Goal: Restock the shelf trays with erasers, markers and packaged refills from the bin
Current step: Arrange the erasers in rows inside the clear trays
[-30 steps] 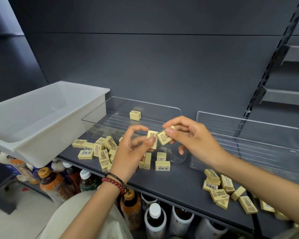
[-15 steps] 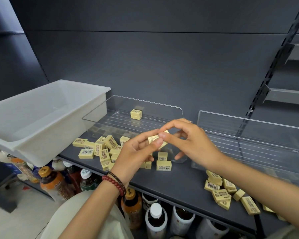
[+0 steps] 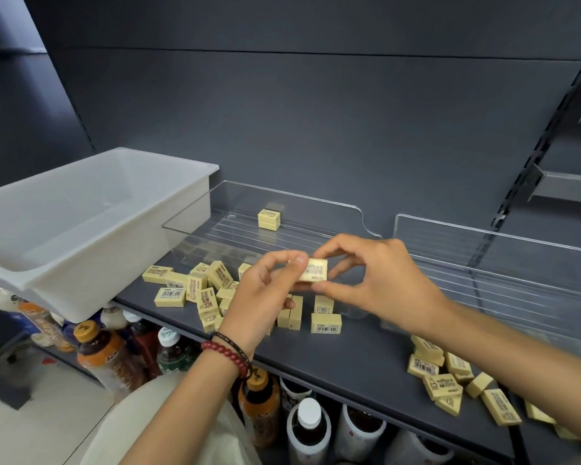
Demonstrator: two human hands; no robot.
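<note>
My left hand [image 3: 261, 297] and my right hand [image 3: 373, 280] meet above the dark shelf [image 3: 356, 357] and together pinch small yellow erasers [image 3: 314, 274], pressed into one block between thumbs and fingertips. Several loose erasers [image 3: 198, 290] lie scattered on the shelf under and left of my hands. Another scatter of erasers [image 3: 450, 380] lies at the right front. A stacked pair of erasers [image 3: 269, 219] stands at the back of the left clear tray [image 3: 235, 209]. The right clear tray [image 3: 503, 263] holds nothing visible.
A white plastic bin [image 3: 81, 229] stands at the left end of the shelf and shows nothing inside. Bottles of drink [image 3: 104, 357] fill the lower shelf below the front edge. Metal uprights and brackets [image 3: 550, 156] run up the right side.
My hands have come together. The erasers that each hand held apart are now pressed into one block, held a little higher and further right.
</note>
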